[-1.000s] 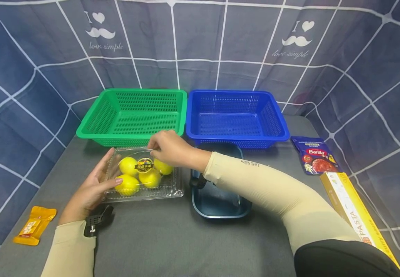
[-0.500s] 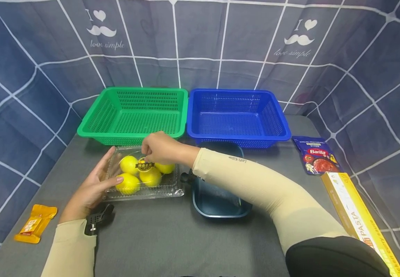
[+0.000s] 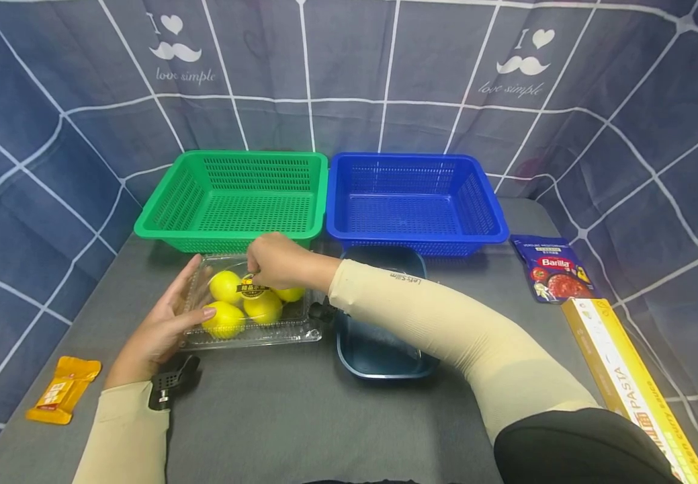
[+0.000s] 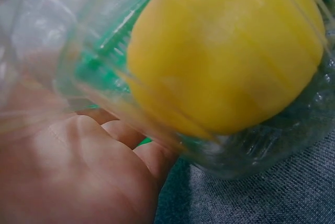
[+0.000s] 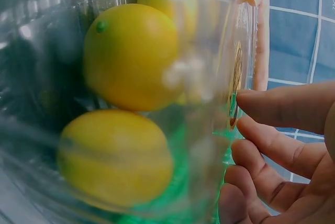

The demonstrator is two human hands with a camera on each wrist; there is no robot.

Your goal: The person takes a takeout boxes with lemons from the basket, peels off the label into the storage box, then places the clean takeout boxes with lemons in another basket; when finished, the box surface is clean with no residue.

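Note:
A clear plastic fruit box (image 3: 282, 336) with several lemons (image 3: 224, 319) inside rests on the grey table. My left hand (image 3: 164, 323) grips its left side, thumb over the lid's near left part, fingers along the far left edge. In the left wrist view one lemon (image 4: 225, 51) shows large through the plastic beside my palm (image 4: 94, 166). My right hand (image 3: 282, 261) is over the lid at the black and gold sticker (image 3: 252, 289). In the right wrist view my thumb and forefinger (image 5: 272, 140) pinch at the edge of the sticker (image 5: 236, 82), seen edge-on.
Behind the box stand a green basket (image 3: 234, 235) and a blue basket (image 3: 415, 242). A dark blue tray (image 3: 385, 359) lies under my right forearm. A Barilla pouch (image 3: 554, 269) and a pasta box (image 3: 633, 390) lie right, an orange packet (image 3: 63, 390) left.
My right hand has moved left and a little nearer, from the lid's far edge onto the sticker, and has hardly shifted since. My left hand and the fruit box have stayed in place.

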